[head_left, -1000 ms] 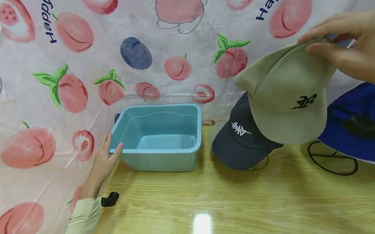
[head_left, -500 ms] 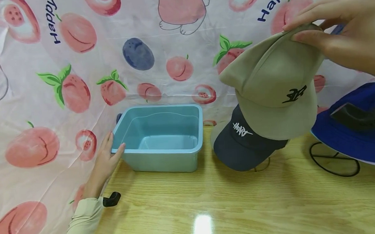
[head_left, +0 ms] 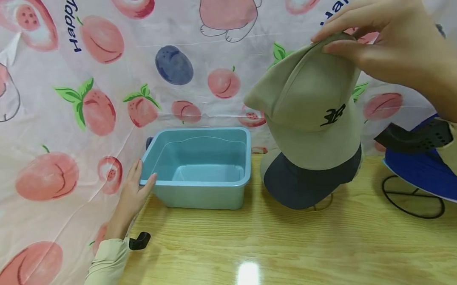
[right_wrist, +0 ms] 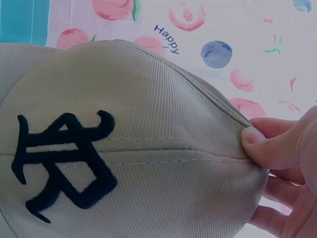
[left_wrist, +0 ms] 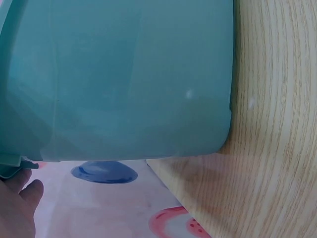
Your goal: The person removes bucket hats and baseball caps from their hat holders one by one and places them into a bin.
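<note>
My right hand (head_left: 396, 41) pinches a beige baseball cap (head_left: 306, 92) by the top of its crown, thumb in front. A black embroidered letter shows on the cap (right_wrist: 74, 158) in the right wrist view. The cap hangs brim down, overlapping a dark navy cap (head_left: 299, 182) behind it and hiding most of that one's crown. My left hand (head_left: 135, 193) rests with straight fingers at the near left corner of a blue-green plastic bin (head_left: 204, 194), thumb at the front rim. In the left wrist view, fingers (left_wrist: 32, 193) touch the rim by the bin's wall (left_wrist: 124, 79).
The bin stands on a wooden table (head_left: 202, 250), its inside bare. A blue bucket hat (head_left: 425, 168) sits on a black wire stand (head_left: 412, 198) at the right, partly behind my right sleeve. A fruit-print cloth (head_left: 108, 105) hangs behind.
My right hand has carried the beige cap leftward, so it now covers the navy cap's white lettering. My left hand stays at the bin's corner. The view has shifted slightly.
</note>
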A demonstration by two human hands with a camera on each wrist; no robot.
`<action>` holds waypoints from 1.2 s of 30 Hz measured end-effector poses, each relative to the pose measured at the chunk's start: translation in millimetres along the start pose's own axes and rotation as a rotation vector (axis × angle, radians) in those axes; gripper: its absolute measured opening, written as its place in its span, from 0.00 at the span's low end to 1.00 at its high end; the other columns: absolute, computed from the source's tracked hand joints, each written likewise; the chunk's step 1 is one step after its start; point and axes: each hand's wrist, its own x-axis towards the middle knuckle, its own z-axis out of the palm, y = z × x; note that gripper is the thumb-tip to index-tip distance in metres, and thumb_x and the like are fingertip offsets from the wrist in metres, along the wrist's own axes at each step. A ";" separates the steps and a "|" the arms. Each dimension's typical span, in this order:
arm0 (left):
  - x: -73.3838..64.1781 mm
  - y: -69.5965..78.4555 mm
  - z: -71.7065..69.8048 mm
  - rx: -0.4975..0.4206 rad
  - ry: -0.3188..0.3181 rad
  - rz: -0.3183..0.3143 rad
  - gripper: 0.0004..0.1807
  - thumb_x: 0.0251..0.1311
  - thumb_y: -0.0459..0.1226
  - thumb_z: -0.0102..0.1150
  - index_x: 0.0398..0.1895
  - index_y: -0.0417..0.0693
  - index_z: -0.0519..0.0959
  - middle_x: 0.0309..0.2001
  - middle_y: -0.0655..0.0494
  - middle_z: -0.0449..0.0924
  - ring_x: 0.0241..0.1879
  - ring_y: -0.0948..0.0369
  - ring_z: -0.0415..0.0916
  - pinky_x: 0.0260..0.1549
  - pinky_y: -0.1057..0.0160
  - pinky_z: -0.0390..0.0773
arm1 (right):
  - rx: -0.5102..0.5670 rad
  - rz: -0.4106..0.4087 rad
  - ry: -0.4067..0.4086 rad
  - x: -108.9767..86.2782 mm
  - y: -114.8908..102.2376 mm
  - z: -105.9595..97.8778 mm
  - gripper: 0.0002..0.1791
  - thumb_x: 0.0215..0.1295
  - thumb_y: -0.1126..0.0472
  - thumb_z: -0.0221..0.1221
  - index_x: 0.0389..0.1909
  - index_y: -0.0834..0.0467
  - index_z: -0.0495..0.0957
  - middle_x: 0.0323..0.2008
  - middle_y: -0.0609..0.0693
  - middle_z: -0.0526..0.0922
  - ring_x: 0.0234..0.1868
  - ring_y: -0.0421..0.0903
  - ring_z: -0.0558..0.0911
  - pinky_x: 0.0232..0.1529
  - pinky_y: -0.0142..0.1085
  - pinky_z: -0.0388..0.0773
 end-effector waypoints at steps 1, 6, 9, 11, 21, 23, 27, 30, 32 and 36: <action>0.0 0.3 0.1 0.001 -0.001 -0.001 0.42 0.67 0.51 0.48 0.73 0.35 0.45 0.73 0.39 0.42 0.71 0.43 0.42 0.62 0.35 0.48 | 0.009 -0.010 -0.005 1.8 -0.7 2.2 0.19 0.55 0.72 0.64 0.46 0.52 0.85 0.45 0.46 0.83 0.44 0.33 0.75 0.42 0.18 0.70; -0.1 0.9 -0.3 0.005 -0.002 -0.014 0.42 0.67 0.52 0.48 0.73 0.36 0.45 0.73 0.39 0.42 0.71 0.42 0.41 0.61 0.34 0.49 | 0.039 0.004 -0.001 9.5 -11.1 13.7 0.18 0.56 0.71 0.63 0.47 0.52 0.84 0.45 0.45 0.84 0.45 0.32 0.76 0.42 0.19 0.70; 0.2 0.2 -0.8 0.007 -0.002 -0.014 0.42 0.67 0.52 0.47 0.74 0.38 0.44 0.74 0.40 0.42 0.71 0.43 0.41 0.61 0.34 0.49 | 0.070 0.002 0.000 14.3 -21.0 20.2 0.16 0.57 0.72 0.62 0.46 0.55 0.85 0.44 0.48 0.84 0.43 0.32 0.76 0.42 0.19 0.71; 0.5 -0.2 -0.8 0.005 0.000 -0.010 0.42 0.67 0.52 0.47 0.74 0.38 0.44 0.74 0.41 0.42 0.71 0.44 0.41 0.61 0.34 0.48 | 0.099 0.003 -0.006 17.6 -26.1 25.0 0.15 0.57 0.72 0.62 0.45 0.57 0.85 0.44 0.49 0.84 0.43 0.32 0.76 0.42 0.20 0.71; 0.4 -1.6 0.6 0.012 0.007 -0.016 0.43 0.66 0.53 0.48 0.74 0.38 0.45 0.74 0.42 0.42 0.71 0.44 0.42 0.60 0.34 0.50 | 0.199 0.003 -0.043 32.3 -35.3 47.1 0.13 0.58 0.72 0.61 0.43 0.58 0.85 0.42 0.46 0.83 0.42 0.35 0.75 0.44 0.24 0.72; 0.3 -1.6 0.5 0.013 0.008 -0.022 0.43 0.66 0.53 0.48 0.74 0.38 0.45 0.74 0.42 0.42 0.71 0.44 0.42 0.60 0.34 0.50 | 0.205 -0.010 -0.046 36.0 -37.1 50.7 0.13 0.58 0.72 0.61 0.42 0.58 0.85 0.42 0.46 0.83 0.42 0.34 0.75 0.43 0.24 0.72; 0.6 -1.5 0.5 0.022 0.007 -0.030 0.43 0.66 0.53 0.47 0.74 0.38 0.45 0.74 0.42 0.42 0.71 0.44 0.42 0.60 0.34 0.50 | 0.216 -0.017 -0.055 42.6 -41.1 57.7 0.12 0.59 0.71 0.61 0.41 0.58 0.86 0.41 0.46 0.84 0.42 0.35 0.74 0.42 0.24 0.72; 1.2 -1.6 0.8 0.022 0.009 -0.027 0.42 0.66 0.52 0.48 0.73 0.37 0.46 0.74 0.41 0.43 0.71 0.44 0.42 0.61 0.35 0.49 | 0.218 -0.006 -0.068 46.4 -43.8 63.1 0.12 0.59 0.70 0.60 0.41 0.57 0.86 0.41 0.46 0.84 0.42 0.35 0.73 0.40 0.25 0.71; 1.6 -1.7 1.0 0.020 0.009 -0.027 0.43 0.66 0.52 0.48 0.73 0.36 0.46 0.74 0.41 0.43 0.71 0.44 0.41 0.62 0.35 0.49 | 0.223 -0.008 -0.074 48.6 -44.9 66.9 0.11 0.59 0.70 0.60 0.41 0.56 0.86 0.41 0.46 0.84 0.41 0.36 0.73 0.40 0.25 0.70; 2.2 -1.3 1.7 0.017 0.009 -0.029 0.43 0.66 0.52 0.48 0.73 0.38 0.46 0.74 0.41 0.43 0.71 0.45 0.41 0.62 0.36 0.49 | 0.235 -0.035 -0.081 52.8 -45.7 75.4 0.11 0.59 0.70 0.60 0.40 0.57 0.86 0.40 0.47 0.84 0.40 0.37 0.73 0.38 0.26 0.69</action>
